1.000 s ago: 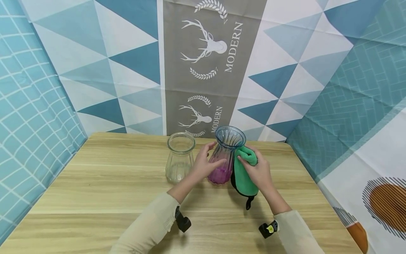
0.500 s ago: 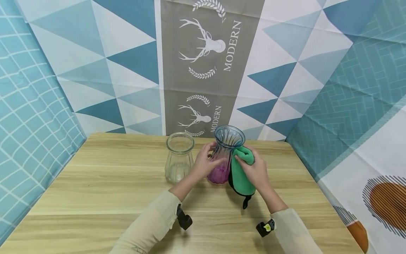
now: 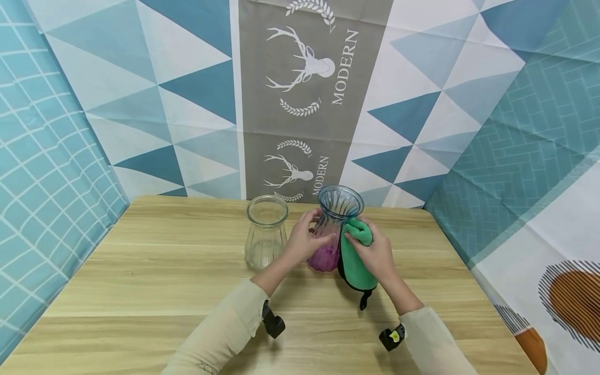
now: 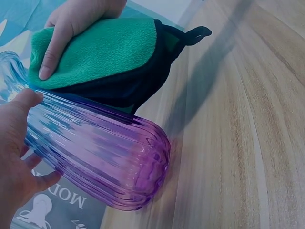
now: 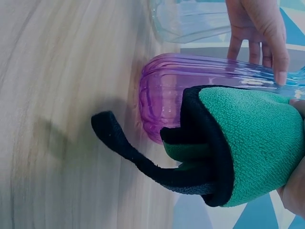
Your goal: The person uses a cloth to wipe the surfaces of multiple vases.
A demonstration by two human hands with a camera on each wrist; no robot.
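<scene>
A ribbed glass vase [image 3: 324, 258], blue at its flared rim and fading to purple at the base, stands upright near the table's back edge. My left hand [image 3: 300, 242] holds it from the left, thumb on the near side and fingers reaching round behind. On the vase's right side lies a folded green cloth [image 3: 357, 265] with black edging and a hanging loop. My right hand [image 3: 378, 254] grips that cloth, its thumb [image 4: 50, 59] pressing into the fabric in the left wrist view. The right wrist view shows the cloth [image 5: 257, 138] covering part of the vase [image 5: 164, 90].
A clear glass vase [image 3: 262, 245] stands just left of the coloured one, behind my left forearm. The wooden table [image 3: 154, 291] ends at a patterned cloth wall [image 3: 201, 130] at the back. More patterned hangings rise at both sides.
My right hand and the green cloth have shifted slightly left, closer against the vase. The left hand and both vases stay in almost the same place.
</scene>
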